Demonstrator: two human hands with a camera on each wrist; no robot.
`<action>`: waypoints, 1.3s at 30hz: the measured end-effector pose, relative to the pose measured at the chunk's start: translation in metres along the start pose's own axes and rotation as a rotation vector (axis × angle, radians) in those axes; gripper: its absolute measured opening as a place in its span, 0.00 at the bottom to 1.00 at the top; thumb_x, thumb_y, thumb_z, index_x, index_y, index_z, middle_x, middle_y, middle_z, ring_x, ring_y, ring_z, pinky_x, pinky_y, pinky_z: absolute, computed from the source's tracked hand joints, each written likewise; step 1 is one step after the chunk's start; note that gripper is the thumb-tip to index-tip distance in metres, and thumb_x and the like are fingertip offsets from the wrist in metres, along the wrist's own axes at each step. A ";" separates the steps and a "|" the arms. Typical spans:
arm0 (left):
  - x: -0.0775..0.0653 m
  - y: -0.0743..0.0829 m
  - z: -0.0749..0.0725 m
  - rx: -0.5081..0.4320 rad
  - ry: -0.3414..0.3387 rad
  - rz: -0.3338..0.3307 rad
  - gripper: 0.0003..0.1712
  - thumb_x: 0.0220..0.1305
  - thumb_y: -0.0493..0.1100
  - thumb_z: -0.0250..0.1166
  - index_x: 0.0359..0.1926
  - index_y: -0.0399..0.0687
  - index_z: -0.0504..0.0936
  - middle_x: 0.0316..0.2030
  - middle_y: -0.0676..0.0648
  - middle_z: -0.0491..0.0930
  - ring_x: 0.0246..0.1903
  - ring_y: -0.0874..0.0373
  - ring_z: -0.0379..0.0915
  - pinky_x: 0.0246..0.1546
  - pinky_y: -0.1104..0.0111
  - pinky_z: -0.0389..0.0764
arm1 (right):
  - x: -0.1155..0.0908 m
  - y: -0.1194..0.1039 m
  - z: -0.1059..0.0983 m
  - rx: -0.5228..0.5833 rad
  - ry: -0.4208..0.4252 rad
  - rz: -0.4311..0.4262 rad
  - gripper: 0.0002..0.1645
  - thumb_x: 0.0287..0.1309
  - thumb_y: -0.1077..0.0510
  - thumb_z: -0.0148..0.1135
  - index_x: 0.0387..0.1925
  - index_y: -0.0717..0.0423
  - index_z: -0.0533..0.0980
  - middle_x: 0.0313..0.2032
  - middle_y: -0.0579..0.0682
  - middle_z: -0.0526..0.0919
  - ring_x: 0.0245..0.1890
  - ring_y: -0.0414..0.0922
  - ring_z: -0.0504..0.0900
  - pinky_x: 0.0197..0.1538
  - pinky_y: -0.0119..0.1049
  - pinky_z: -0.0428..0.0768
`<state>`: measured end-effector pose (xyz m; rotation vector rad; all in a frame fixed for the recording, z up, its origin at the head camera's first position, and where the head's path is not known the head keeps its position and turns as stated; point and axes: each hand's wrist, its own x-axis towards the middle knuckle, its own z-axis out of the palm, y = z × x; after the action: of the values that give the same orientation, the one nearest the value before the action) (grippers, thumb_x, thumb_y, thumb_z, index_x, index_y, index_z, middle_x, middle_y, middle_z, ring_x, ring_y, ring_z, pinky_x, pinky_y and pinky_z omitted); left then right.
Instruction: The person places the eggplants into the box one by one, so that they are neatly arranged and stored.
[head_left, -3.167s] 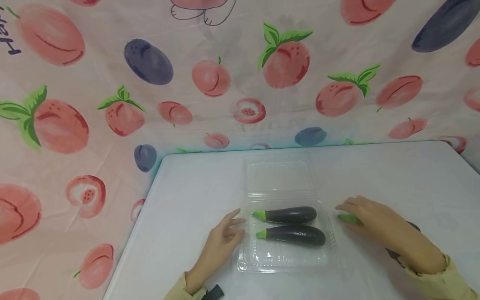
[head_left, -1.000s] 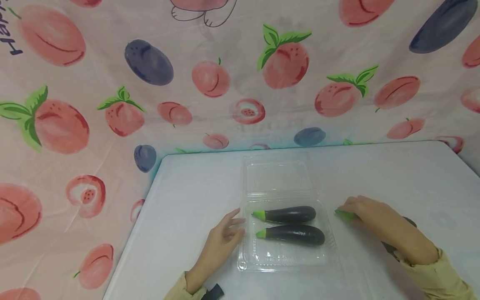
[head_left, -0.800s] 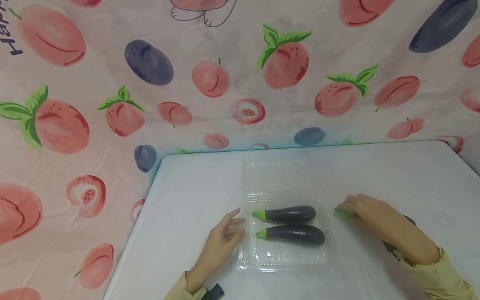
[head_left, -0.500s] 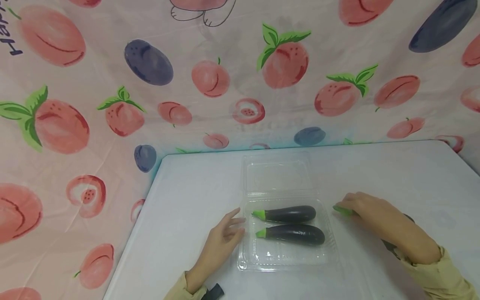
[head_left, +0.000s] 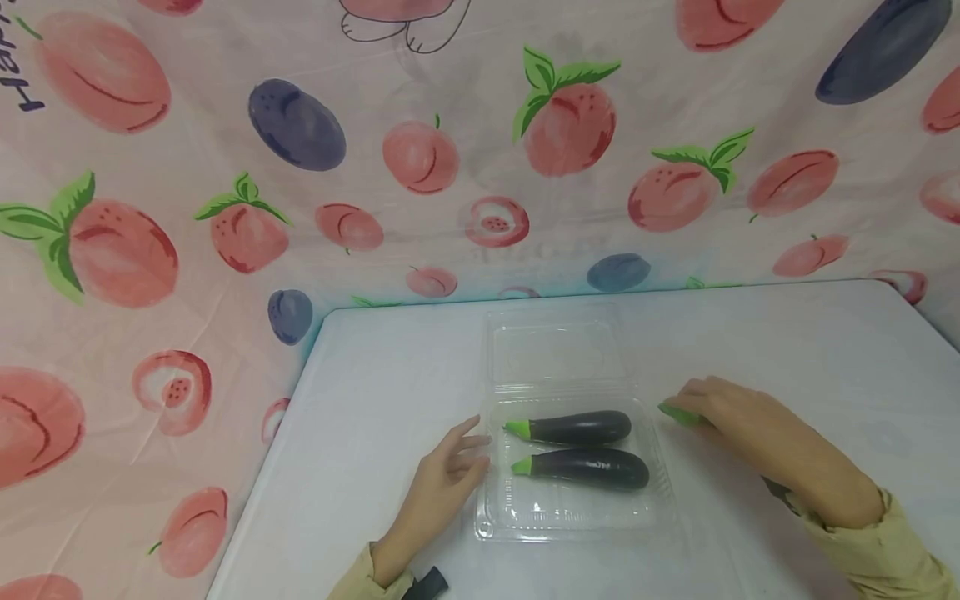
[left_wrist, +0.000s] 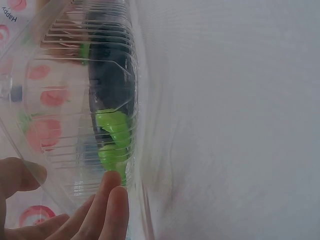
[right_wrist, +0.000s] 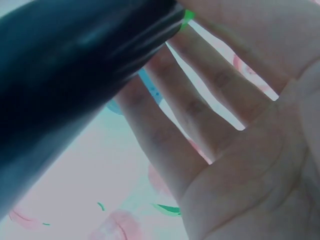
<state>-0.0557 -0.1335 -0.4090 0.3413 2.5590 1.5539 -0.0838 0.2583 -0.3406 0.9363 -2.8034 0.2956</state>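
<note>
Two dark eggplants with green caps, the far eggplant [head_left: 581, 428] and the near eggplant [head_left: 592, 469], lie side by side in a clear plastic clamshell box [head_left: 570, 521]. My left hand [head_left: 442, 483] rests at the box's left edge, fingers loosely extended; in the left wrist view its fingertips [left_wrist: 112, 182] sit right at the clear wall. To the right of the box, my right hand [head_left: 738, 425] grips a third eggplant [right_wrist: 75, 70] with fingers and thumb. Only its green cap [head_left: 678, 413] shows plainly in the head view; the hand hides most of the body.
The box's lid [head_left: 555, 354] lies folded open toward the back of the white table [head_left: 397, 375]. Behind and to the left hangs a fruit-print cloth [head_left: 450, 83]. A black wrist strap [head_left: 426, 585] shows at the left sleeve.
My right hand has curled its fingers round the third eggplant and moved slightly left and away from me with it, toward the box. The left hand has stayed in place.
</note>
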 end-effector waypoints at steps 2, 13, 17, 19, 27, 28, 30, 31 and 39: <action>0.000 0.000 0.000 0.004 0.001 -0.001 0.32 0.72 0.49 0.61 0.72 0.51 0.64 0.58 0.41 0.80 0.50 0.46 0.83 0.49 0.63 0.85 | 0.001 -0.002 -0.002 -0.002 -0.003 0.002 0.22 0.46 0.69 0.75 0.44 0.48 0.84 0.37 0.39 0.82 0.39 0.42 0.81 0.42 0.42 0.85; 0.000 0.000 0.000 0.016 0.004 -0.007 0.32 0.72 0.49 0.61 0.72 0.51 0.64 0.58 0.41 0.80 0.50 0.46 0.83 0.50 0.62 0.85 | 0.009 -0.015 -0.010 0.000 0.017 -0.011 0.22 0.47 0.68 0.74 0.44 0.46 0.84 0.39 0.40 0.83 0.41 0.41 0.82 0.42 0.42 0.85; 0.000 0.000 0.000 0.020 0.008 -0.006 0.32 0.72 0.48 0.61 0.72 0.51 0.64 0.58 0.41 0.80 0.50 0.47 0.83 0.50 0.62 0.85 | 0.011 -0.018 -0.010 -0.017 0.061 -0.050 0.21 0.47 0.68 0.75 0.43 0.45 0.84 0.38 0.39 0.82 0.40 0.39 0.81 0.41 0.40 0.85; -0.001 0.001 0.000 0.018 0.008 -0.005 0.32 0.72 0.48 0.61 0.72 0.51 0.64 0.58 0.41 0.80 0.50 0.46 0.83 0.50 0.63 0.85 | 0.012 -0.020 -0.011 -0.018 0.063 -0.055 0.21 0.47 0.67 0.75 0.43 0.46 0.84 0.38 0.40 0.82 0.41 0.40 0.81 0.42 0.40 0.86; 0.000 0.002 0.000 0.010 0.003 -0.012 0.32 0.72 0.48 0.61 0.72 0.49 0.64 0.58 0.40 0.80 0.50 0.47 0.83 0.50 0.64 0.85 | 0.016 -0.028 -0.014 0.015 -0.003 -0.020 0.21 0.50 0.67 0.74 0.47 0.48 0.84 0.43 0.44 0.84 0.46 0.44 0.83 0.47 0.43 0.86; 0.000 0.002 0.000 0.009 0.002 -0.014 0.32 0.72 0.48 0.61 0.72 0.49 0.64 0.58 0.40 0.80 0.50 0.47 0.83 0.50 0.64 0.85 | 0.017 -0.029 -0.015 0.018 -0.005 -0.021 0.21 0.50 0.67 0.74 0.47 0.48 0.84 0.43 0.44 0.84 0.46 0.44 0.83 0.48 0.43 0.86; 0.000 0.002 0.000 0.006 0.001 -0.017 0.32 0.72 0.48 0.61 0.72 0.49 0.64 0.58 0.40 0.80 0.50 0.47 0.83 0.50 0.64 0.85 | 0.019 -0.031 -0.014 0.026 -0.005 -0.028 0.21 0.50 0.66 0.74 0.48 0.49 0.84 0.44 0.44 0.84 0.46 0.44 0.83 0.48 0.43 0.86; 0.000 0.003 0.000 0.004 0.002 -0.018 0.32 0.72 0.48 0.61 0.72 0.49 0.64 0.58 0.40 0.80 0.50 0.47 0.83 0.50 0.63 0.85 | 0.020 -0.031 -0.014 0.027 -0.003 -0.033 0.21 0.50 0.66 0.74 0.48 0.49 0.84 0.44 0.44 0.84 0.46 0.44 0.83 0.48 0.43 0.86; 0.000 0.002 0.001 0.019 0.009 -0.009 0.32 0.72 0.48 0.61 0.72 0.49 0.64 0.57 0.41 0.80 0.49 0.47 0.84 0.49 0.65 0.85 | 0.027 -0.039 -0.016 0.022 -0.036 -0.023 0.22 0.51 0.66 0.74 0.49 0.49 0.84 0.44 0.44 0.84 0.47 0.44 0.83 0.49 0.44 0.85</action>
<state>-0.0556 -0.1321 -0.4079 0.3255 2.5797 1.5328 -0.0798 0.2161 -0.3143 0.9883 -2.8252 0.3099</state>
